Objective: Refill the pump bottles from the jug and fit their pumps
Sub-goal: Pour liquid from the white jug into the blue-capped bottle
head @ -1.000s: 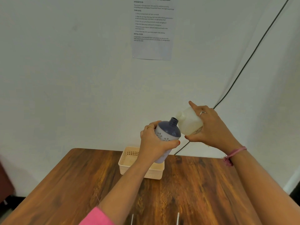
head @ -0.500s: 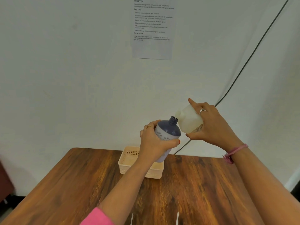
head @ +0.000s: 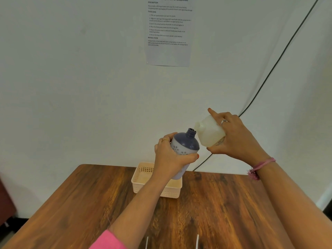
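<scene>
My left hand grips a pump bottle with a dark blue top and a pale flowered body, held in the air above the table and tilted to the right. Its neck is open, with no pump on it. My right hand holds the translucent white jug, tipped sideways with its spout pointing left, just above and to the right of the bottle's mouth. The spout and the bottle's neck are close but apart. No liquid stream shows between them.
A cream plastic basket stands on the wooden table below the bottle, near the far edge. Two thin white tubes poke up at the bottom edge. A black cable runs down the wall. A printed sheet hangs above.
The jug has risen a little and its spout has shifted left toward the bottle's mouth. The bottle has stayed almost still in my left hand.
</scene>
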